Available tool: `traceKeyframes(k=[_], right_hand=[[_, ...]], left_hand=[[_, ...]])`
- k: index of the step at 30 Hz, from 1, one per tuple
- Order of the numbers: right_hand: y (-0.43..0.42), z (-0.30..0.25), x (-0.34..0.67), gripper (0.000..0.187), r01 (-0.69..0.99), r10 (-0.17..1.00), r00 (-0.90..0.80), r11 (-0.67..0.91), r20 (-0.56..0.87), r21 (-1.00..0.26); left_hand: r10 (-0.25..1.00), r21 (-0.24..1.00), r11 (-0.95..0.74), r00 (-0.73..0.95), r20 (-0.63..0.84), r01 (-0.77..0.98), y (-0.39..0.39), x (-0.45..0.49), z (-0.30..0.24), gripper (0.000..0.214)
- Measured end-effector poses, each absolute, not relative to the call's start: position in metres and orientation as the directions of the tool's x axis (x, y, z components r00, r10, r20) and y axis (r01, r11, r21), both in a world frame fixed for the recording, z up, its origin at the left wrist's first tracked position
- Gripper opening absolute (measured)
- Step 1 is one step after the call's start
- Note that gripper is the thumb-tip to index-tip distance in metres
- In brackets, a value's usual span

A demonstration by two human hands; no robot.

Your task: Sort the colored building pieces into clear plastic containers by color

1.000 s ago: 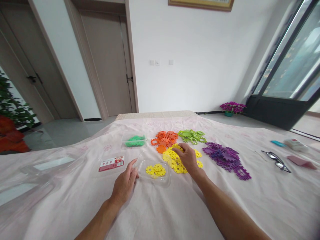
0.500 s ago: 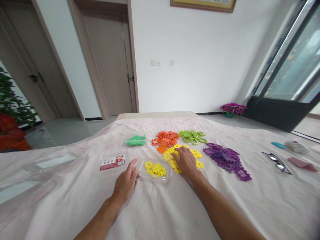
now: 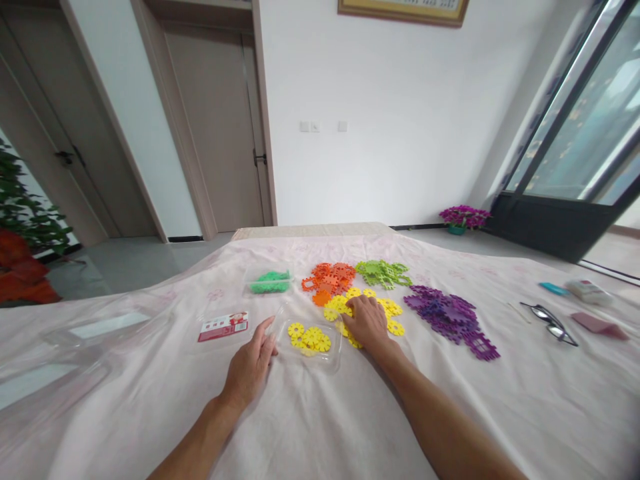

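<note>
My left hand (image 3: 251, 363) grips the left edge of a clear plastic box (image 3: 334, 365), thumb and fingers against its wall. Several yellow flower-shaped plastic pieces (image 3: 313, 338) lie inside it. Just right of the box, my right hand (image 3: 368, 321) is closed over the near part of a yellow pile (image 3: 393, 307) of the same flower-shaped pieces. Its curled fingers touch that pile, and the pieces under the palm are hidden. Behind the yellow pile lie orange pieces (image 3: 331, 277) and light green pieces (image 3: 383, 273). A purple heap (image 3: 445, 313) spreads to the right.
Another clear box (image 3: 270, 283) holds green pieces at the back left. A red-and-white labelled lid (image 3: 223, 327) lies left of my hand, with clear containers (image 3: 107, 325) farther left. Glasses (image 3: 553, 325), a blue item (image 3: 553, 289) and a pink cloth (image 3: 597, 325) lie at right.
My right hand has shifted slightly toward the box over the yellow pile, its fingers curling in more. The left hand stays on the box. The view has moved a little.
</note>
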State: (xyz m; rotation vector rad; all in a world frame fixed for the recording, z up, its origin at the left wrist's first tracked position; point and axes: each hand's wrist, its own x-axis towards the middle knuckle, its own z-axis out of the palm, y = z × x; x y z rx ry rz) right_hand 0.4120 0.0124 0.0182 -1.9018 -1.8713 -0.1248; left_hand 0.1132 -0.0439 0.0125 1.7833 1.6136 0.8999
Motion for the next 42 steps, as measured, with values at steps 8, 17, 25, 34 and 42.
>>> traceKeyframes(k=[8,17,25,34,42], right_hand=[[0.016,0.017,0.415,0.014,0.882,0.91,0.141,0.063,0.389,-0.467],[0.023,0.016,0.416,0.02,0.588,0.805,0.31,0.256,0.506,-0.767],[0.01,0.036,0.378,0.031,0.127,0.92,0.149,0.345,0.361,-0.93],[0.007,0.026,0.401,0.027,0.895,0.876,-0.033,0.24,0.482,-0.376],[0.013,0.016,0.392,0.039,0.971,0.928,-0.131,0.192,0.349,-0.145]], left_hand=[[0.992,0.791,-0.124,0.059,0.111,0.599,-0.043,0.113,0.01,0.057],[0.994,0.79,-0.11,0.052,0.099,0.603,-0.044,0.113,0.013,0.058],[0.991,0.773,-0.127,0.054,0.12,0.621,-0.042,0.112,0.012,0.058],[0.991,0.775,-0.131,0.058,0.121,0.619,-0.042,0.112,0.011,0.058],[0.993,0.774,-0.112,0.05,0.104,0.623,-0.042,0.113,0.011,0.057]])
